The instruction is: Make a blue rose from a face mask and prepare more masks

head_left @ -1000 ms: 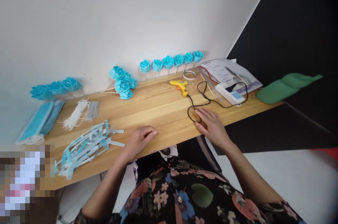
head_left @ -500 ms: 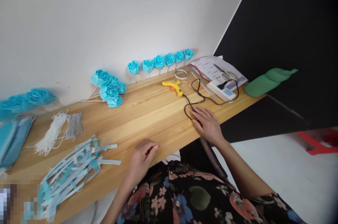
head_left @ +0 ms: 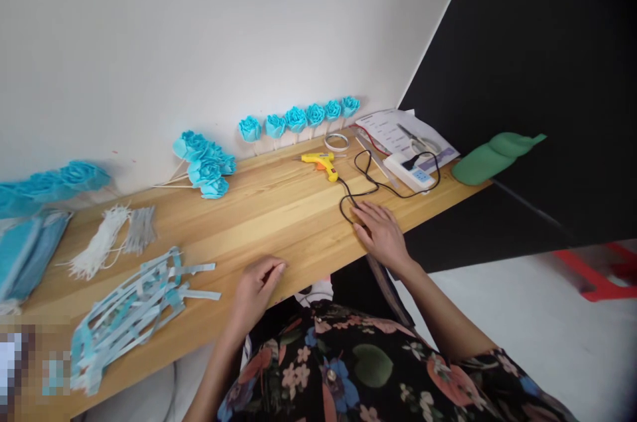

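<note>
My left hand (head_left: 256, 292) rests on the front part of the wooden table, fingers curled in and thumb alongside, with nothing visible in it. To its left lies a loose heap of pale blue and white strips (head_left: 134, 316). My right hand (head_left: 381, 236) lies flat near the front edge, fingers stretched out. Its fingertips are at the black cord (head_left: 347, 210) of a yellow glue gun (head_left: 320, 162), which lies on its side farther back. Whether they press on the cord I cannot tell.
Blue artificial flowers (head_left: 296, 119) stand in a row along the wall, with a piled bunch (head_left: 206, 166) left of them. White cords (head_left: 102, 239), folded blue fabric (head_left: 34, 249), a tape roll (head_left: 337, 142), a power strip (head_left: 411, 173), scissors (head_left: 418, 141) and a green bottle (head_left: 490, 158) lie around.
The camera view has shifted slightly. My left hand appears a little farther left, still curled; my right hand keeps its flat pose beside the cord.
</note>
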Tool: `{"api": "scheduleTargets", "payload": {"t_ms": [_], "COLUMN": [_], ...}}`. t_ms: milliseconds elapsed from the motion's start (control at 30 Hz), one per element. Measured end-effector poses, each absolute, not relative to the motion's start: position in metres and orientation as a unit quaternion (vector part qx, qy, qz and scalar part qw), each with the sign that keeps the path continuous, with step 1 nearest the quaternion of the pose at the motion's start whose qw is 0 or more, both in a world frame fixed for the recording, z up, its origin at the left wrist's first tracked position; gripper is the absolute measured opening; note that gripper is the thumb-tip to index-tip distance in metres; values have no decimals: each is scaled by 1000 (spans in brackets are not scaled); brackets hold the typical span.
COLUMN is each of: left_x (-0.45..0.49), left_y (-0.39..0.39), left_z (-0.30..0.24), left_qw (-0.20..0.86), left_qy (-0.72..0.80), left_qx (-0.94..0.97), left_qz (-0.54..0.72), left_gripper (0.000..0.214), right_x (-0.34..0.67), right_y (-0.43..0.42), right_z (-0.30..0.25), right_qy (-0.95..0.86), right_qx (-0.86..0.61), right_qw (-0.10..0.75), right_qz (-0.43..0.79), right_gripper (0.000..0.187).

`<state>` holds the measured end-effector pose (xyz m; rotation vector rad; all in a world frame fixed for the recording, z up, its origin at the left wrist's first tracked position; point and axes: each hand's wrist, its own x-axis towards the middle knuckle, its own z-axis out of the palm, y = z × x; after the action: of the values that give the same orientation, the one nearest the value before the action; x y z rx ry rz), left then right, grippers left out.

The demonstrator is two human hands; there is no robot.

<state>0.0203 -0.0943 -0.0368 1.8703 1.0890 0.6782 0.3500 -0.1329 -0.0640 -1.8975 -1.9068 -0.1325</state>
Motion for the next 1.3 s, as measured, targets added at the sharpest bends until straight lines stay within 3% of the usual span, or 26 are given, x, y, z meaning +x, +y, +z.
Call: {"api": "scheduleTargets", "payload": {"t_ms": [233,567,1000,1133,1300], "left_x": [21,22,24,8,-59], "left_y": [-94,-94,-98,-106,-86], "left_z": [-38,-38,-30,-8,40], "left_qw": [404,393,411,363,222], "left_qy": [453,461,443,413,477], "left_qx": [746,746,748,795,799], "left_qz": [273,275,274,257,291], "left_gripper": [36,37,34,28,22], "right_x": [391,445,495,499,491], "right_y": [-122,-60,-43,-39,-43], "right_z": [-51,-62,-86,-89,-80], "right_qy": [-676,-705,-658,-653,-646], "right_qx": [-690,-680,-700,-694,-689], "right_qw": [251,190,242,267,288], "right_qz": [-65,-73,-131,-142,-158], "right_gripper": [43,40,39,40,35]}}
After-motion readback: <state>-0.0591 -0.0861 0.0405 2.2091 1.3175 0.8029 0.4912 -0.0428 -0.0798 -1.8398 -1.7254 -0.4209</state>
